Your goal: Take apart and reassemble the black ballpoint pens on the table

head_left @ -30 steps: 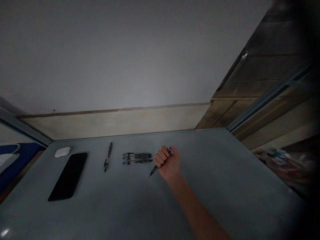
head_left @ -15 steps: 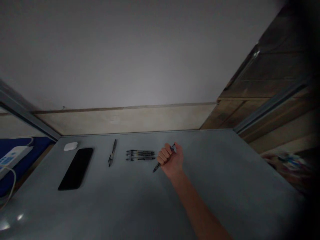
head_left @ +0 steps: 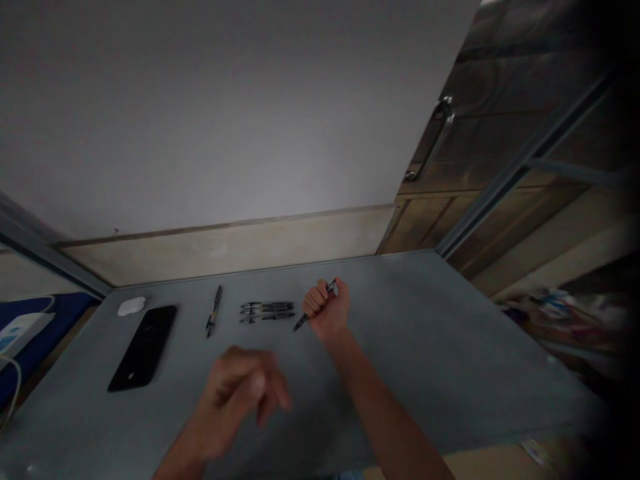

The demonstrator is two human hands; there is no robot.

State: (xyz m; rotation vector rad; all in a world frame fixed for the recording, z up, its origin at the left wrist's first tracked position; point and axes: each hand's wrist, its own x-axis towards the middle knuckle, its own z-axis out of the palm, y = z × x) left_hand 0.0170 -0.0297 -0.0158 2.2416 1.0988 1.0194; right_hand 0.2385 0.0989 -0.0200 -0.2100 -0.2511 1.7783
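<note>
Here, right hand point(head_left: 325, 311), fingers clamped on a slim pen point(head_left: 301, 323), left hand point(head_left: 237, 390), fingers loosely apart

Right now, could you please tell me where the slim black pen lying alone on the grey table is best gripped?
Pinch the slim black pen mid-barrel from the near side: it lies pointing toward you, apart from the other pens, so fingers fit either side.

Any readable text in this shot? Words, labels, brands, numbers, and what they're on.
Nothing is legible. Any print on the pen in the right hand, the row of pens or the single pen is too small to read; the marks on the white cabled device and the small label at the bottom edge are too blurred.
</note>
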